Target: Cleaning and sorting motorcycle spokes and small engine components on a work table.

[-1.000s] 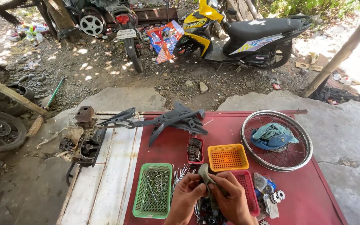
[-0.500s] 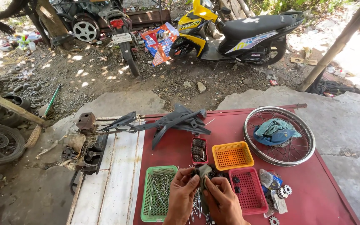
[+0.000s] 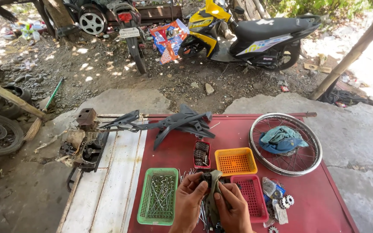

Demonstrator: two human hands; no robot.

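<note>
both hands work low over the red metal tabletop [image 3: 238,133], near its front edge. left hand [image 3: 189,199] pinches a small dark metal part [image 3: 206,177] between thumb and fingers, closed on it. right hand [image 3: 233,206] is closed around a grubby olive-grey rag [image 3: 215,186], pressed against that part; the two hands touch. under them on the tabletop lies a loose bunch of thin silver spokes [image 3: 202,212]. just left of the hands sits a green plastic mesh basket [image 3: 157,196] with more spokes in it. just right, a red plastic mesh basket [image 3: 251,196]. behind the hands, an orange plastic mesh basket [image 3: 235,161] and a small red tray of dark chain bits [image 3: 201,154]. far right of the tabletop, a bare spoked wheel rim [image 3: 285,143] with a blue-green cloth [image 3: 281,139] in it. at the back edge, a black plastic motorbike fender frame [image 3: 173,124]. small silver sprockets [image 3: 287,201] lie right of the red basket.
</note>
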